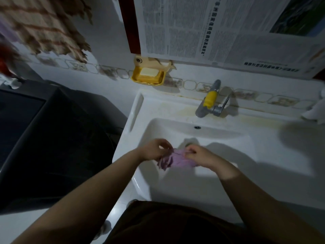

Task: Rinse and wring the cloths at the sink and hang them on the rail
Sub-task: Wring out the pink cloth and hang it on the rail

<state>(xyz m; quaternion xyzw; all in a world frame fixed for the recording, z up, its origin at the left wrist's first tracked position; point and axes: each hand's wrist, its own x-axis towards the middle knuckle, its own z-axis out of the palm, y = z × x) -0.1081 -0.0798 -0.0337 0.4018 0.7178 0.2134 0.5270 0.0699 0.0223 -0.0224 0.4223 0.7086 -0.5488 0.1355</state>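
**Here, two hands hold a purple cloth over the sink**

Both hands hold the purple cloth [177, 160] low over the white sink [219, 143], so drips fall in the bowl. The left hand [153, 149] pinches its left end, and the right hand [197, 154] grips its right end. The tap [209, 101] stands at the far side. No water shows.

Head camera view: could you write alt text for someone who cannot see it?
Seen from above, a person's left hand and right hand grip a small purple cloth over a white sink. Behind are a tap with a yellow band and a yellow soap dish; a checked cloth hangs upper left.
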